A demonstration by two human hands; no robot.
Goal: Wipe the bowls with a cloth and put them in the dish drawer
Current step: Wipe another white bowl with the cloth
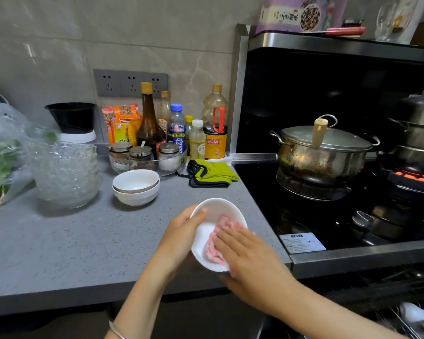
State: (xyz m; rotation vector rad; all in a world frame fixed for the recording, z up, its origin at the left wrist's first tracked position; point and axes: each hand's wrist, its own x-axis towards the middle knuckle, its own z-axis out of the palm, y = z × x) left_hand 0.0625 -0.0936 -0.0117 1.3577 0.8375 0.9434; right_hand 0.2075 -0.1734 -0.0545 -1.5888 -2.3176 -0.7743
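The left grip (179, 231) curls round the rim of a smooth white bowl (218, 206), thumb hooked over the edge; the round bowl is held tilted just above the front of the grey speckled desk (59, 241); the right grip (245, 253) lies flat, fingers straight, pressing a nubbly pink-and-white cloth (220, 226) into the bowl's hollow; behind, two stacked white bowls (135, 185) stand on the desk beside a stack of ribbed glass bowls (64, 174).
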